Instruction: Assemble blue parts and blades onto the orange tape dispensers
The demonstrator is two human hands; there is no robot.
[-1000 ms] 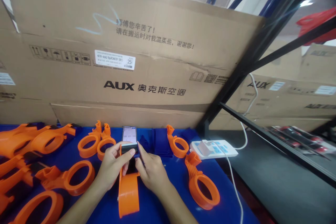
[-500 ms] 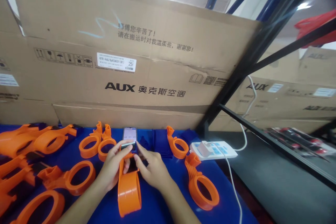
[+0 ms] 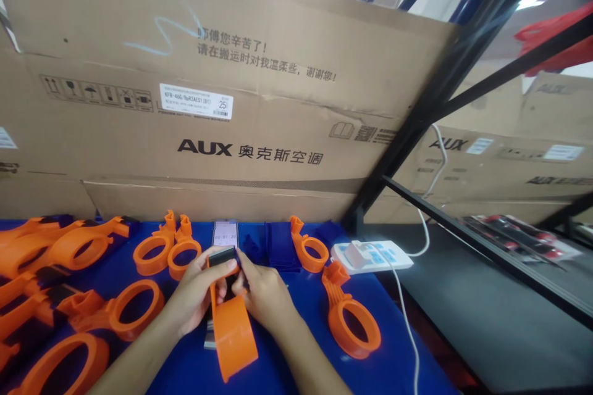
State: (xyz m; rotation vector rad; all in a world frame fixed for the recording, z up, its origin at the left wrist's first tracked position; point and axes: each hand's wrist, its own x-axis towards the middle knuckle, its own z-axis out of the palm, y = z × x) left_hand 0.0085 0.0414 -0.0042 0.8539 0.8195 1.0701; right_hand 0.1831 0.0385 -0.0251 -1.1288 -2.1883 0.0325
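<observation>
Both my hands hold one orange plastic ring part (image 3: 234, 327) upright over the blue table (image 3: 296, 376), near its middle. My left hand (image 3: 197, 293) grips its top left, thumb and fingers pinched on a small black piece (image 3: 221, 254) at the part's upper end. My right hand (image 3: 264, 296) closes on the same end from the right. Just behind the hands a phone (image 3: 225, 233) lies with a timer on its screen.
Several more orange ring parts lie around: a pair (image 3: 167, 250) behind left, a pile (image 3: 50, 253) at far left, one (image 3: 352, 318) to the right. A white power strip (image 3: 370, 255) with cable sits at the table's right edge. Large cardboard boxes (image 3: 231, 105) wall the back; a dark shelf frame (image 3: 417, 117) stands right.
The orange part has tilted, its lower ring swinging slightly right and toward me. My fingers stay pinched on the black piece at its top. The view shifted a little.
</observation>
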